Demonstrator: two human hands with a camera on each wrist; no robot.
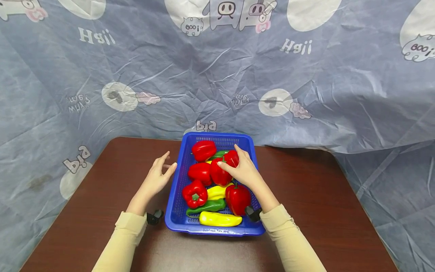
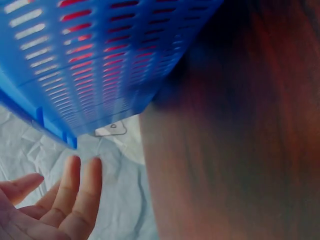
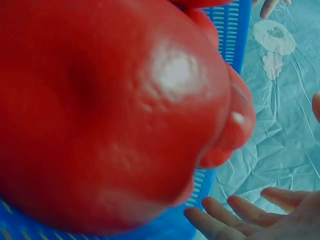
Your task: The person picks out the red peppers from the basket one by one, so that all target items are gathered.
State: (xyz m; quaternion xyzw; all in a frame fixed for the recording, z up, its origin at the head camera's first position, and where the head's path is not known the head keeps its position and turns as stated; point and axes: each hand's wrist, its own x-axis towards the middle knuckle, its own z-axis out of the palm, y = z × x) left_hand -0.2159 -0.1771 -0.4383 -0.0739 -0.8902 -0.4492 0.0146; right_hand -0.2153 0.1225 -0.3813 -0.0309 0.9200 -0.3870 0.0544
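Note:
A blue plastic basket [image 1: 217, 229] holds several red bell peppers [image 1: 200, 173], long yellow peppers [image 1: 220, 219] and green peppers [image 1: 211, 206]. My left hand [image 1: 156, 179] hovers just outside the basket's left side, its fingers spread and holding nothing. In the left wrist view those loosely extended fingers [image 2: 85, 195] are apart from the slotted wall [image 2: 100, 65]. My right hand [image 1: 247, 172] is over the right part of the basket, thumb and fingers spread above the red bell peppers. A large red pepper [image 3: 115, 115] fills much of the right wrist view, with the fingers clear of it.
The basket stands on a dark brown wooden table [image 1: 299, 196], near its back edge. Behind hangs a wrinkled grey-blue cloth [image 1: 210, 75] with cartoon prints. Small black devices are strapped at the left wrist [image 1: 155, 217] and right wrist [image 1: 253, 214].

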